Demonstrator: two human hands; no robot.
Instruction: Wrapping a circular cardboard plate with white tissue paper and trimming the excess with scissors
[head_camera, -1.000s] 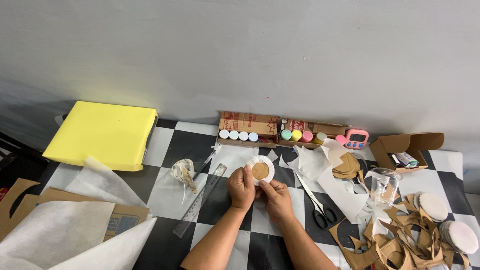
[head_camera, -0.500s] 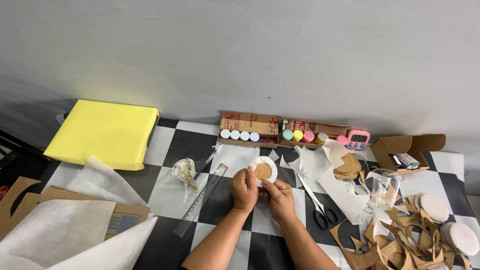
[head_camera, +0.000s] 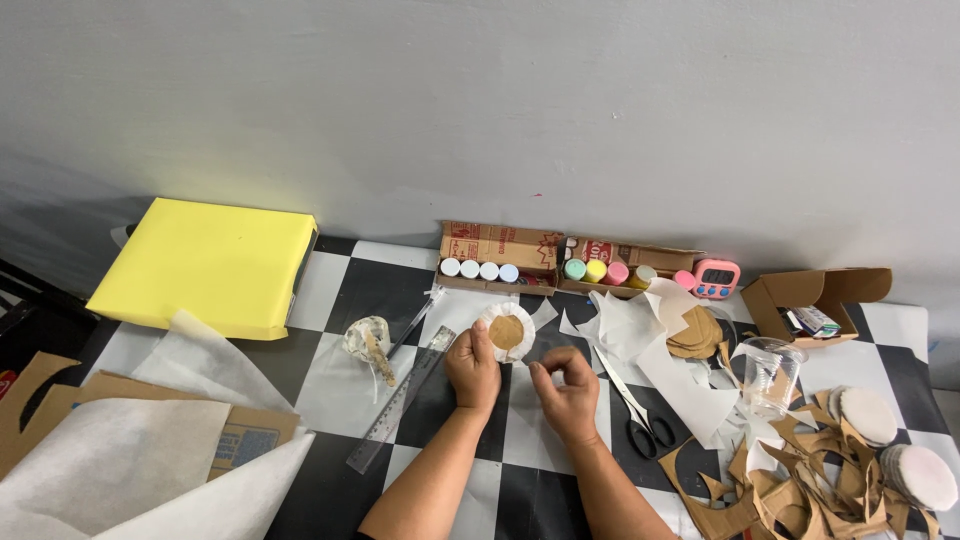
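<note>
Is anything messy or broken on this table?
Nothing looks broken. Jagged brown cardboard scraps lie heaped at the table's right end, and a clear plastic cup stands among loose white paper pieces. That is cutting litter, not a spill.

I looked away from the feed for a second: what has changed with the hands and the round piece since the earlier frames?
The right hand has come off the paper-wrapped cardboard disc and drawn back toward the person, fingertips pinched together with nothing visible between them. The left hand alone holds the disc now, tilted up on the checkered table. The ruler, scissors and paint pots lie as before.
</note>
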